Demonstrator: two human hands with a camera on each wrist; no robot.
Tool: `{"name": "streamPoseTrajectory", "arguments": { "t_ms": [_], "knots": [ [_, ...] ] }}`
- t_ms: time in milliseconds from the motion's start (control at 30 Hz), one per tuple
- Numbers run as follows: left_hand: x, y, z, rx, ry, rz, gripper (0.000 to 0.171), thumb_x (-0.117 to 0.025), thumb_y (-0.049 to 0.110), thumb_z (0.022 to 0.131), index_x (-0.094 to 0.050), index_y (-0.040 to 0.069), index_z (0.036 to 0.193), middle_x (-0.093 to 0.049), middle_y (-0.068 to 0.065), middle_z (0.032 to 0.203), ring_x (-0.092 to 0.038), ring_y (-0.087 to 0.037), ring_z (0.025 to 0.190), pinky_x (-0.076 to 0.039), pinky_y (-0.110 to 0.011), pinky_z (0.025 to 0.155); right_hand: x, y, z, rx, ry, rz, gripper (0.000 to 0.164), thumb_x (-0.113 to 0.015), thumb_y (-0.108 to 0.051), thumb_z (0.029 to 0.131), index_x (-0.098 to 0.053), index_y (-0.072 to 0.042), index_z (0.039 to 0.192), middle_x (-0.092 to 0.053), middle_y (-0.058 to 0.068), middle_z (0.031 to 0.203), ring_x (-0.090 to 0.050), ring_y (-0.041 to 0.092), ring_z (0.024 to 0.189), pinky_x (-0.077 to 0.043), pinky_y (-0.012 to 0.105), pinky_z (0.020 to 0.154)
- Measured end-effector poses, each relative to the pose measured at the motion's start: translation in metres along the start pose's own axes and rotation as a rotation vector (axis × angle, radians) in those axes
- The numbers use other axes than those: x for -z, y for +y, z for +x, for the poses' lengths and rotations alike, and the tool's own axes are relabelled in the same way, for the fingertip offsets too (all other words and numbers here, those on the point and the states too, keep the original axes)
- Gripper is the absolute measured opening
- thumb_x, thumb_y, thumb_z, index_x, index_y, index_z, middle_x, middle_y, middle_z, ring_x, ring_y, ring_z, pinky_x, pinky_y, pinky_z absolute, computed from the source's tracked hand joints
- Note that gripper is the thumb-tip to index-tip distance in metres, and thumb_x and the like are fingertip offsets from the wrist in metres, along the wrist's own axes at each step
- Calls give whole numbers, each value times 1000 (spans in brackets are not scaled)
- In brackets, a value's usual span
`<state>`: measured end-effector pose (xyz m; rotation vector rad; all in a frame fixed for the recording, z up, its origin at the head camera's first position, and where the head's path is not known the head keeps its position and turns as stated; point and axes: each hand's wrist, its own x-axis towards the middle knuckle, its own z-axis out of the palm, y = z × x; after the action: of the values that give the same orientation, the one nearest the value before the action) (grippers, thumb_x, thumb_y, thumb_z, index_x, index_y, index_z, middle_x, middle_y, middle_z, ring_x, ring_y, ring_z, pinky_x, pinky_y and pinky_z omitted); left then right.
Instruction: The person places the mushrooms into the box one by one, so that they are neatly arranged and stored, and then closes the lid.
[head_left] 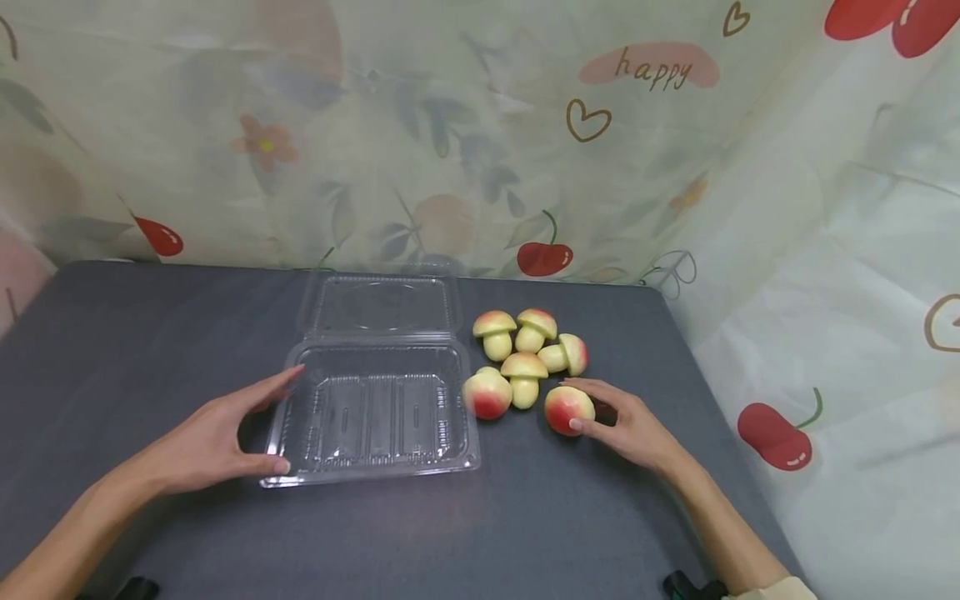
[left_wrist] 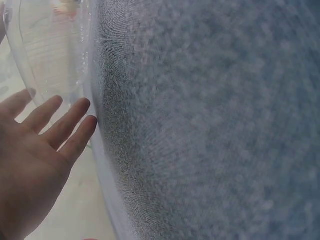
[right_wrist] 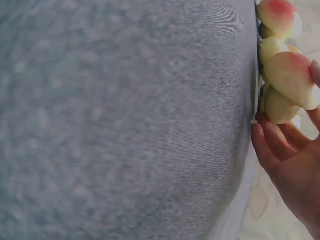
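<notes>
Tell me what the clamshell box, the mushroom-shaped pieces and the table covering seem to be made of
Clamshell box: likely thin, glossy clear plastic; it is see-through and its ridges glint.
Mushroom-shaped pieces: perhaps foam or plastic; their smooth, low-sheen surface doesn't settle it.
Table covering: probably matte fabric; the wrist views show a fine, weave-like grain.
</notes>
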<state>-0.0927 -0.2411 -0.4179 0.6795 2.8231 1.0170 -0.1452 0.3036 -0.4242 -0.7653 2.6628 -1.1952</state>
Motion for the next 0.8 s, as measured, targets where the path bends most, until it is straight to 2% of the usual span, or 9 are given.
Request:
{"name": "streamPoseTrajectory", "arguments": {
  "t_ms": [133, 233, 400, 533, 633, 800],
  "knots": [
    [1, 1, 1, 31, -13, 21, 110, -84, 57, 71, -25, 26, 159, -49, -13, 148, -55, -31, 126, -38, -31, 100, 3, -2, 1, -1, -10, 25, 53, -76, -20, 90, -58, -18, 140, -57, -1, 137, -54, 11, 123, -50, 29, 94],
    [1, 2, 2, 48, -21, 29, 112, -83, 58, 70, -24, 26, 159, -47, -14, 150, -55, -32, 127, -39, -46, 97, 5, -4, 3, 11, -19, 20, 54, -77, -19, 89, -58, -15, 139, -58, 3, 138, -53, 13, 123, -50, 29, 92],
    [-1, 3, 3, 55, -28, 22, 113, -83, 59, 70, -23, 25, 160, -46, -16, 150, -55, -33, 127, -39, -53, 97, 8, -8, 2, -4, -31, 26, 55, -79, -23, 87, -60, -15, 138, -58, 0, 138, -50, 13, 127, -50, 30, 92],
    [-2, 4, 2, 59, -29, 22, 113, -83, 59, 70, -23, 24, 159, -45, -15, 151, -56, -33, 127, -40, -51, 97, 8, -11, 1, 6, -38, 36, 57, -80, -23, 86, -60, -13, 138, -58, -3, 138, -52, 12, 126, -51, 30, 92],
    [-2, 4, 1, 63, -26, 23, 113, -83, 59, 70, -24, 25, 159, -44, -14, 152, -56, -32, 127, -40, -47, 97, 7, -13, 3, 34, -44, 47, 59, -81, -21, 85, -59, -9, 138, -58, -2, 139, -54, 12, 126, -51, 32, 93],
    [-1, 4, 1, 73, -32, 19, 113, -83, 60, 70, -23, 25, 160, -43, -16, 152, -56, -34, 126, -39, -53, 98, 6, -22, 6, 62, -45, 51, 61, -82, -15, 83, -59, -12, 139, -56, 3, 142, -55, 15, 126, -51, 36, 95]
  ]
}}
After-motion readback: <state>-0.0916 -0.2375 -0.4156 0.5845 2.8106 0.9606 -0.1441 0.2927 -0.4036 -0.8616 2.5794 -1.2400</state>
